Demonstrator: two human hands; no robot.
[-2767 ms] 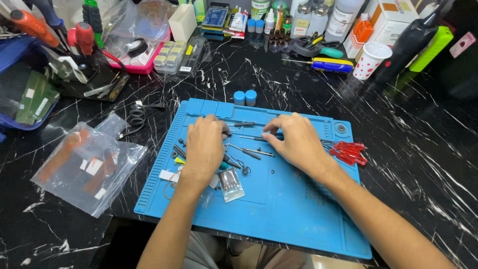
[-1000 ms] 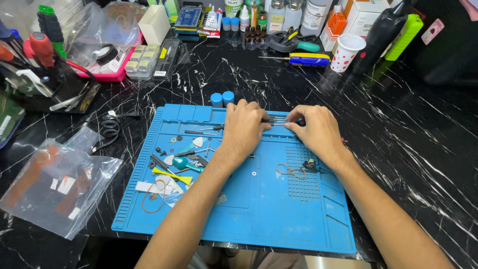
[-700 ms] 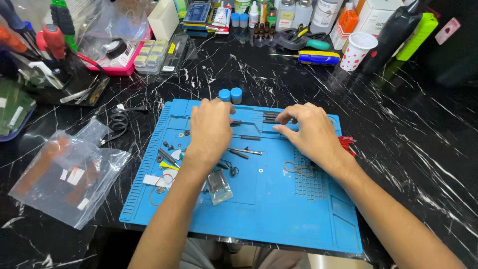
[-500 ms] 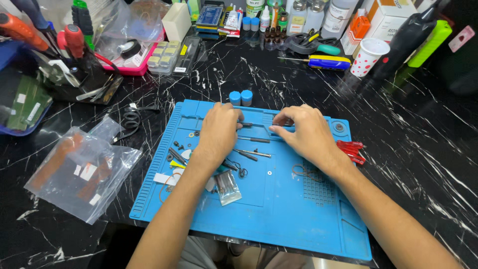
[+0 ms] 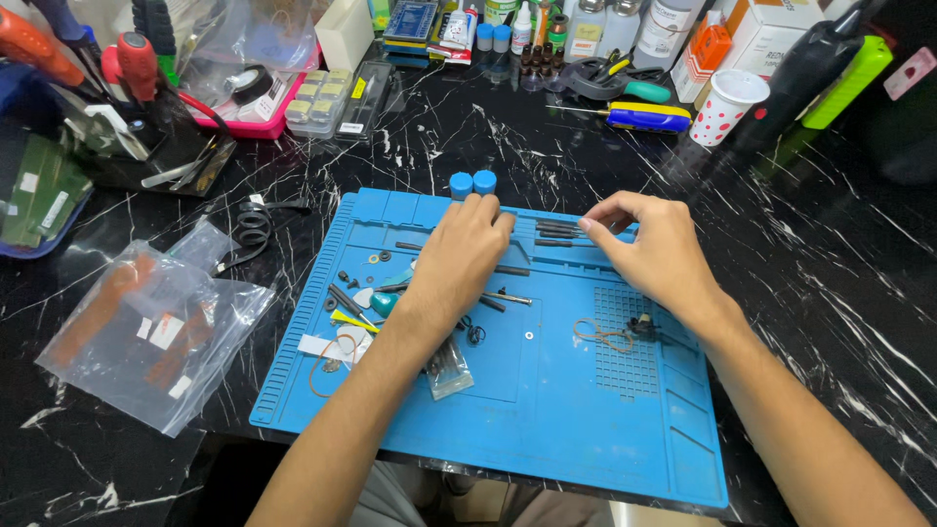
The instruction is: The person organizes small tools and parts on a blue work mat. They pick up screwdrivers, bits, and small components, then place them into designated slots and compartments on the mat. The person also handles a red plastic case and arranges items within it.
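Note:
A blue work mat (image 5: pixel 547 400) lies on the black marble table. My left hand (image 5: pixel 467 249) rests palm down on its upper middle, fingers curled near a row of thin dark screwdriver bits (image 5: pixel 558 232). To the right, my right hand (image 5: pixel 649 252) hovers over the same row, thumb and forefinger pinched close together at the bits; whether a bit is between them is unclear. More dark bits (image 5: pixel 506 298) lie just under my left hand. Small picks, a yellow pry tool (image 5: pixel 353 320) and a small clear bag (image 5: pixel 449 366) sit left of my left forearm.
Two blue caps (image 5: pixel 472 182) stand at the mat's top edge. A clear plastic bag with orange parts (image 5: pixel 146 327) lies at the left. A tool holder (image 5: pixel 117 88), parts boxes, bottles, a blue-yellow screwdriver (image 5: pixel 646 117) and a dotted paper cup (image 5: pixel 727 105) line the back. A rubber band (image 5: pixel 597 334) lies on the mat's grid.
The camera view shifted slightly. My left hand moved up and right toward the row of bits; my right hand stayed at that row with its fingertips pinched.

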